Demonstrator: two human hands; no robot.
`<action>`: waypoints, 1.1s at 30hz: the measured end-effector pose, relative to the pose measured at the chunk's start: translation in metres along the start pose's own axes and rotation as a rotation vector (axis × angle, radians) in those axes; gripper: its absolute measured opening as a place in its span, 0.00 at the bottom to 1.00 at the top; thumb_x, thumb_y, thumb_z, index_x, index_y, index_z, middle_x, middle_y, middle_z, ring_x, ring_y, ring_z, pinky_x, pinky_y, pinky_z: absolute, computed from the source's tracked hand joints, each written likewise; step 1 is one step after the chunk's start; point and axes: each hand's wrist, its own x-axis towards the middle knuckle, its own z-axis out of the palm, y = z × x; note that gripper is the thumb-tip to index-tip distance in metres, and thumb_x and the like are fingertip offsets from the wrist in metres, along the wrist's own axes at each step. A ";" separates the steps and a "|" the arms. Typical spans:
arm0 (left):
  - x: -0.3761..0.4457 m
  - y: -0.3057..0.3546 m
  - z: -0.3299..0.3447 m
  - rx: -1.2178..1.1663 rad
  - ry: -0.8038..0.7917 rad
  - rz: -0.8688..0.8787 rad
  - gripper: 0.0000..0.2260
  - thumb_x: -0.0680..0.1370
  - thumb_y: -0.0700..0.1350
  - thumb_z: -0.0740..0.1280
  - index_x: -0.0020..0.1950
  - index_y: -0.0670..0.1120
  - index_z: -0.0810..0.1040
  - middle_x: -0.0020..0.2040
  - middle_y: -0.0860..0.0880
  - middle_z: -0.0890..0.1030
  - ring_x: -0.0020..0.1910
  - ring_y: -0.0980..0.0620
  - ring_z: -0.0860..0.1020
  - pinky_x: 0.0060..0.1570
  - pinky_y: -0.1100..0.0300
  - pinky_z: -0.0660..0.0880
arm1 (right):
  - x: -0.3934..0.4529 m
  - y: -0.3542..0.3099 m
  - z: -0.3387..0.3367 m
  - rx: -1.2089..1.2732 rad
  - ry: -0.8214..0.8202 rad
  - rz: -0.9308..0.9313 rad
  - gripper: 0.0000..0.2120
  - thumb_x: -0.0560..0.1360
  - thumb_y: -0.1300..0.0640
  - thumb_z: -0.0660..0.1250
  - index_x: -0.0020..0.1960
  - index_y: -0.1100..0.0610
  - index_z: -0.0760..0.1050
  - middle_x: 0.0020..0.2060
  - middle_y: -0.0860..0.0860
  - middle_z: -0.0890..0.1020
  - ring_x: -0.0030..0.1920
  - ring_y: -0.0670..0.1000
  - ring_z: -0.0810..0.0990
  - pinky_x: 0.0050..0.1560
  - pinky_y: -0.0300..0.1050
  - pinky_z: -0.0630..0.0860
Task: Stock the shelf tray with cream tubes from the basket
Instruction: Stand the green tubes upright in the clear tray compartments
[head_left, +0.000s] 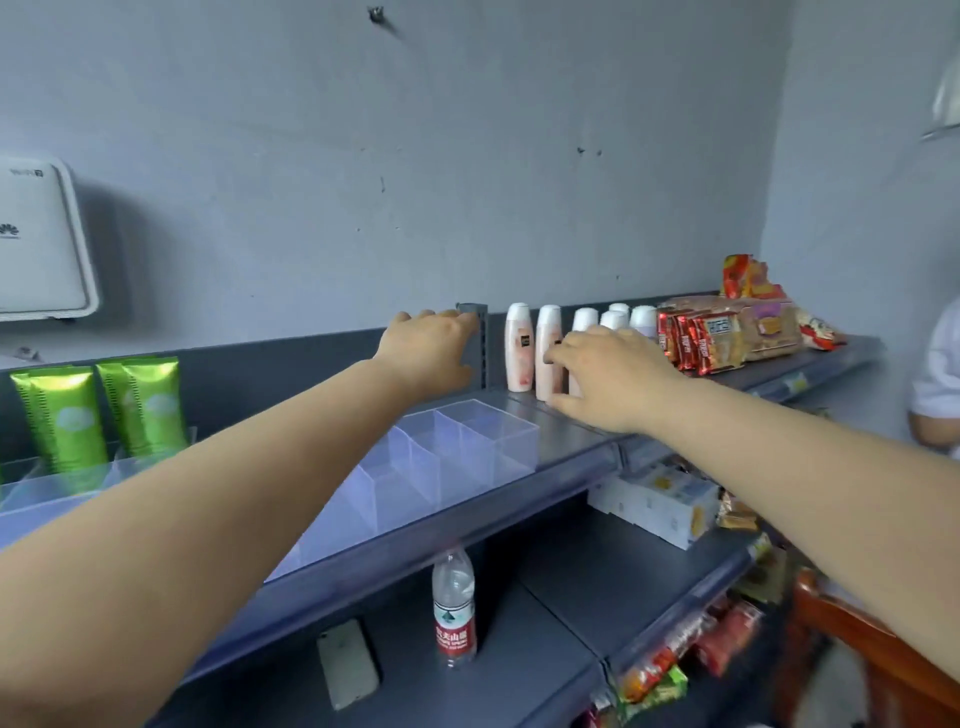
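Note:
Two green cream tubes (67, 415) (148, 402) stand upright in a clear tray at the far left of the top shelf. A clear shelf tray (467, 441) with several empty compartments sits mid-shelf under my left forearm. My left hand (428, 353) reaches over it, palm down, its fingers against a grey upright post (475, 317) at the shelf back. My right hand (608, 379) is at a row of pink and white bottles (519, 348); its fingers and thumb curl round a white bottle (584, 318), and the fingertips touch the neighbouring one. The basket is out of view.
Red snack packs and a bread bag (727, 332) fill the shelf's right end. On the shelf below are a water bottle (454, 608), a phone (348, 662) and a white box (654, 501). A person in white (935, 395) stands at the right edge, and a wooden chair (857, 644) is at lower right.

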 end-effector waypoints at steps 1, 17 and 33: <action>0.003 0.020 0.002 -0.003 0.009 0.029 0.20 0.76 0.47 0.62 0.67 0.46 0.67 0.60 0.46 0.75 0.59 0.45 0.72 0.58 0.54 0.65 | -0.015 0.014 -0.001 -0.011 -0.013 0.024 0.23 0.75 0.42 0.60 0.66 0.51 0.69 0.61 0.50 0.74 0.64 0.55 0.70 0.61 0.51 0.67; 0.015 0.317 0.036 -0.019 -0.042 0.517 0.21 0.76 0.52 0.63 0.66 0.47 0.69 0.64 0.46 0.73 0.64 0.44 0.70 0.60 0.50 0.64 | -0.265 0.181 0.008 -0.182 -0.284 0.470 0.26 0.76 0.43 0.59 0.69 0.55 0.64 0.64 0.54 0.71 0.66 0.56 0.67 0.64 0.51 0.63; 0.019 0.420 0.116 -0.155 -0.115 0.697 0.23 0.75 0.53 0.62 0.69 0.48 0.67 0.64 0.47 0.73 0.64 0.44 0.71 0.60 0.51 0.65 | -0.337 0.220 0.081 -0.134 -0.410 0.658 0.29 0.77 0.41 0.57 0.72 0.55 0.60 0.68 0.53 0.67 0.68 0.56 0.65 0.66 0.52 0.61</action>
